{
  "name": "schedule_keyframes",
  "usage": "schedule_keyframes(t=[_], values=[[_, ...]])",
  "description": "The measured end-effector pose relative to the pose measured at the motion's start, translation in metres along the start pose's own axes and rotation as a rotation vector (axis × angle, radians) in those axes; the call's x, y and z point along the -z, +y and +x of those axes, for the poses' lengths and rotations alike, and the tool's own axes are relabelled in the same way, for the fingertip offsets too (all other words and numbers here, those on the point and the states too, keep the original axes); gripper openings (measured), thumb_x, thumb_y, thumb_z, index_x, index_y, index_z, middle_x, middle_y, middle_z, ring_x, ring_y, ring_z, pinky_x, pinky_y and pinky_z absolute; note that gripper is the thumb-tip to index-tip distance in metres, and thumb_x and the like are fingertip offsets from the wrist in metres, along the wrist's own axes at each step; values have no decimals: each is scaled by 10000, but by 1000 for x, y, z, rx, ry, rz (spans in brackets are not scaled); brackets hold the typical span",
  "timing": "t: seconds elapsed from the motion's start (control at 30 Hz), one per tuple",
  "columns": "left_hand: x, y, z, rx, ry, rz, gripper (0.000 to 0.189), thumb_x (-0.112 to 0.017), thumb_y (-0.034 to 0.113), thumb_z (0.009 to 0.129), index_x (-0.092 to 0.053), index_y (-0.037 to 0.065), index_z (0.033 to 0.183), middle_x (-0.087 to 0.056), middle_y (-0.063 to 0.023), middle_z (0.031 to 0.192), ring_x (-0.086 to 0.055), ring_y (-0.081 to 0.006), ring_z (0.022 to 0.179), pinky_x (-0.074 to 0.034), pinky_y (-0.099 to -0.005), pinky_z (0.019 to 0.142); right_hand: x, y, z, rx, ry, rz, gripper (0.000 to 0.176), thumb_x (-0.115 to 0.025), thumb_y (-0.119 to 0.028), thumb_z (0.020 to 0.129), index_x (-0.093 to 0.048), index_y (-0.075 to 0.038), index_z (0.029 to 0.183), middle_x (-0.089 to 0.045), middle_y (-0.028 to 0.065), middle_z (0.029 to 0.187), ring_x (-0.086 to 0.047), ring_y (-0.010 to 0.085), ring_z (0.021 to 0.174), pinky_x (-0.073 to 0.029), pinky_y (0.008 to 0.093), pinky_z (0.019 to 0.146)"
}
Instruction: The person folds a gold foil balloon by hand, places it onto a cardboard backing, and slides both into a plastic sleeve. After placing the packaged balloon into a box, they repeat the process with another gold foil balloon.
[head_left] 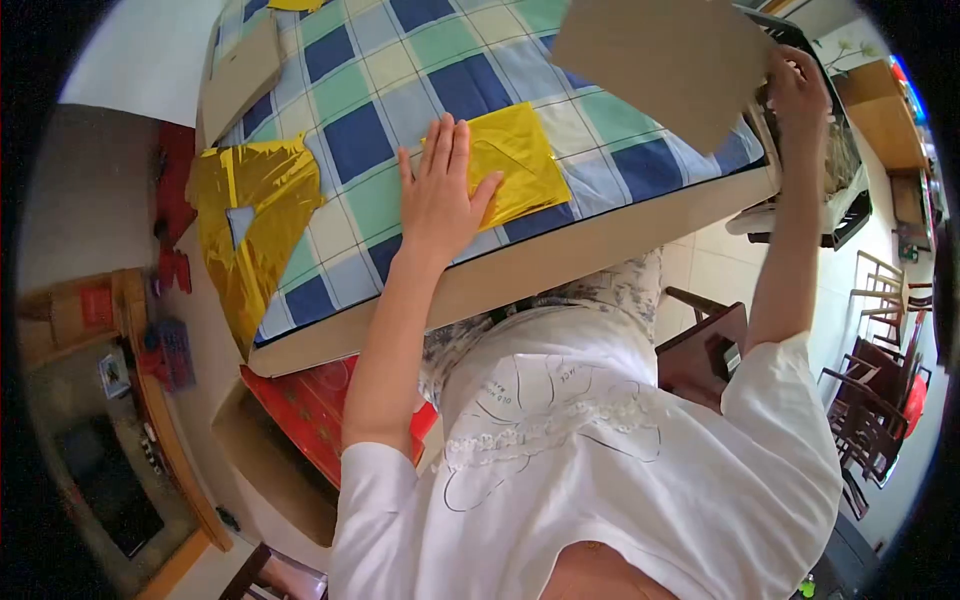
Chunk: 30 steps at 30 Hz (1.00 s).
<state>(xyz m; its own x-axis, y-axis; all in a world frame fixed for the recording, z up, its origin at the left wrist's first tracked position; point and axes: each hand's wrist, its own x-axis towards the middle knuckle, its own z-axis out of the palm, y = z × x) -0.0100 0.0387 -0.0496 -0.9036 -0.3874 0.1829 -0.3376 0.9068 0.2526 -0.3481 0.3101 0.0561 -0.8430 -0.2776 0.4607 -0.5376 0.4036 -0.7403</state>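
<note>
My left hand (440,195) lies flat with its fingers stretched out, at the left edge of a folded yellow foil packet (518,165). The packet rests on a blue, green and white checked cloth (365,140). At the upper right my right hand (798,88) grips the right edge of a piece of brown cardboard (665,60), raised above the cloth. A loose, crumpled sheet of yellow foil (255,230) hangs over the cloth's left edge.
Another cardboard piece (243,75) lies at the cloth's upper left. A red box (310,415) is below the near edge. Beside my right arm stands a black crate (850,215). Dark wooden chairs (870,400) are farther right.
</note>
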Motion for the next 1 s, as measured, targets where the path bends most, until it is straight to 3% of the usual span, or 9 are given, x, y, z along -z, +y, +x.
schedule_keyframes(t=[0.07,0.13,0.2,0.33,0.57,0.67,0.77,0.87,1.0], values=[[0,0,0,-2,0,7,693,-481,451,932,-261,69,1466,-232,-119,1536,-218,-260,1419,-105,-525,1144,-49,-8,-11,362,96,-54,170,-589,-192,909,-615,-74,1030,-655,-12,763,-575,80,649,-448,240,562],[1,0,0,-5,-1,27,689,-480,448,933,-264,66,1464,-232,-118,1537,-214,-261,1420,-103,-521,1145,-94,-15,-23,193,43,-172,175,-570,-178,921,-605,-61,1046,-687,32,799,-594,78,668,-465,252,583],[1,0,0,-14,8,41,684,-477,454,933,-283,54,1453,-249,-124,1529,-221,-263,1418,-111,-521,1142,-140,2,-24,265,-35,110,150,-553,-171,928,-608,-84,1037,-691,63,810,-593,72,662,-458,260,576],[2,2,-3,-24,16,51,688,-477,454,931,-285,45,1451,-252,-127,1527,-217,-266,1419,-114,-532,1138,-190,-30,-48,133,-398,79,161,-575,-169,884,-604,-78,1013,-653,173,768,-651,293,688,-505,372,635],[6,-6,8,-4,-29,72,694,-479,453,930,-274,52,1458,-254,-122,1527,-210,-282,1420,-115,-539,1135,-220,-62,-75,194,-623,92,180,-602,-208,877,-587,-70,992,-659,178,777,-657,337,720,-505,382,637],[0,-22,24,11,10,52,688,-469,456,934,-275,59,1460,-264,-124,1523,-210,-283,1420,-108,-540,1135,-218,-67,-72,114,-696,46,174,-601,-206,883,-597,-82,1005,-672,162,907,-658,320,808,-515,373,692],[-1,-25,30,-2,22,77,683,-462,458,936,-273,66,1463,-264,-121,1524,-213,-276,1421,-105,-544,1134,-214,-81,-85,261,-506,-166,221,-588,-206,892,-605,-119,1095,-624,128,1151,-619,281,1004,-487,385,850],[-3,-25,30,1,30,106,680,-452,459,940,-272,65,1464,-266,-112,1525,-214,-260,1422,-109,-551,1130,-215,-94,-116,607,-525,-114,325,-535,-246,920,-557,-140,1226,-487,101,1358,-476,257,1237,-368,448,1026],[-4,-27,27,23,39,62,633,-432,428,954,-275,95,1469,-266,-81,1529,-213,-233,1425,-99,-568,1124,-223,-86,-147,724,-590,-303,405,-465,-295,947,-485,-126,1315,-429,100,1409,-351,249,1344,-258,514,1092]])
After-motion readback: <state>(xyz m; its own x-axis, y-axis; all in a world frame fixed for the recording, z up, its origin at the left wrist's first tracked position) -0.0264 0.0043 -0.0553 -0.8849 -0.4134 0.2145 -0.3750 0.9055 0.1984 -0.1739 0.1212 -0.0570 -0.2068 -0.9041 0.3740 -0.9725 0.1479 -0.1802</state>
